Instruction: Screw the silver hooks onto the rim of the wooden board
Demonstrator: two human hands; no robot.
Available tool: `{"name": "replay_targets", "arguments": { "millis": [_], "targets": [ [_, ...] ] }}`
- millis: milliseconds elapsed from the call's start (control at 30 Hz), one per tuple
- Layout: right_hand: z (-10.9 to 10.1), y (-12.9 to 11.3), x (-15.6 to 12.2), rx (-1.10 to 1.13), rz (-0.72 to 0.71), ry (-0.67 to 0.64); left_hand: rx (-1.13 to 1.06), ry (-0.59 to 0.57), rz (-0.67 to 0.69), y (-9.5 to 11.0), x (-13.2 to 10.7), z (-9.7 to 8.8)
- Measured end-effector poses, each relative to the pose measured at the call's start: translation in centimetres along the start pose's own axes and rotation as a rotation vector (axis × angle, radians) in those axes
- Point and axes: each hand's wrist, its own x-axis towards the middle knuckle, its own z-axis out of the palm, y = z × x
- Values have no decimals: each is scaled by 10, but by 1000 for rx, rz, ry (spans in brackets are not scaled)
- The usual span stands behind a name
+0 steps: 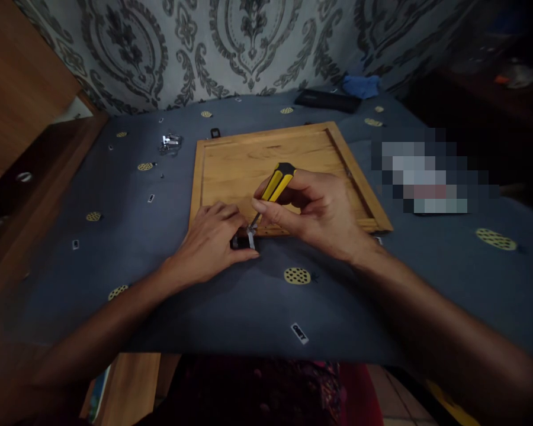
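A framed wooden panel lies flat on the blue patterned cloth, its raised rim facing up. At its near edge sits a small black and silver metal fitting; its exact kind is hard to make out. My left hand is closed around the fitting, with thumb in front and fingers over the panel's edge. In my right hand is a yellow and black screwdriver, gripped between thumb and fingers. The screwdriver tilts, its tip down at the fitting beside my left fingers.
Several shiny metal pieces lie at the back left. Behind the panel is a small black loop. A black oblong case and a blue cloth sit near the patterned curtain. Something blurred out lies at the right.
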Motion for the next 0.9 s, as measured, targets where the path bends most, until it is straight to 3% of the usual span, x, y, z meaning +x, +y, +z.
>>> {"name": "replay_targets", "arguments": {
  "millis": [367,533,767,900],
  "targets": [
    [-4,-3,3,94,49,-123,27,27,8,-1,0,1],
    [1,3,6,172,53,-120,23,38,16,-2,-1,3],
    [8,9,19,31,53,-158,2,61,38,-4,-2,6],
    [11,13,23,62,40,-143,19,57,34,-4,-2,5]
  ]
}}
